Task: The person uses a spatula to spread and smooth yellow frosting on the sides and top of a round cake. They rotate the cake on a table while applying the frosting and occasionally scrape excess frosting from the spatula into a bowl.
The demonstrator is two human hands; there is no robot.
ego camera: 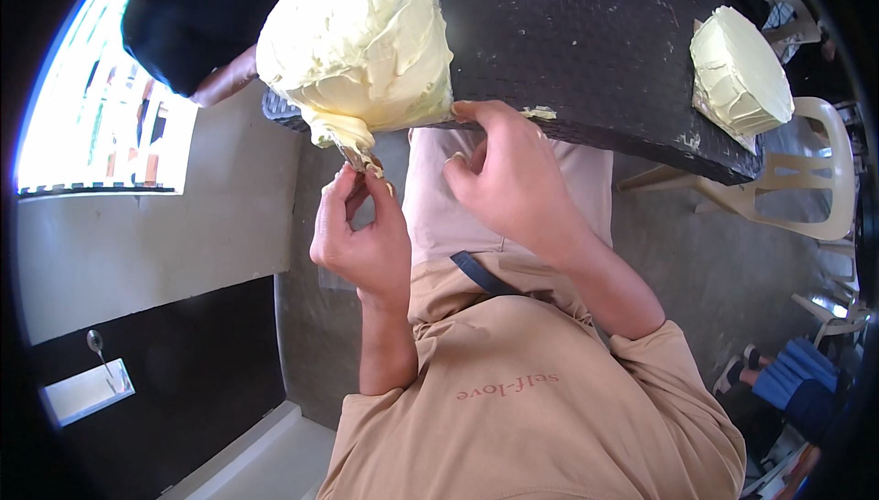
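Note:
A large rounded cake coated in pale yellow frosting stands at the table's near edge, its surface rough and ridged. My left hand pinches a small flat spreading tool between thumb and fingers. A thick lump of frosting covers the tool's far end and touches the cake's lower side. My right hand reaches to the cake's lower right corner, with the index fingertip against its base. The right thumb is apart from that finger, below the table edge. Bits of frosting cling to both hands.
The dark woven-pattern table bears frosting smears along its near edge. A smaller frosted cake stands at the right corner. Beyond it is a beige plastic chair. A person in dark clothing is close at the far left.

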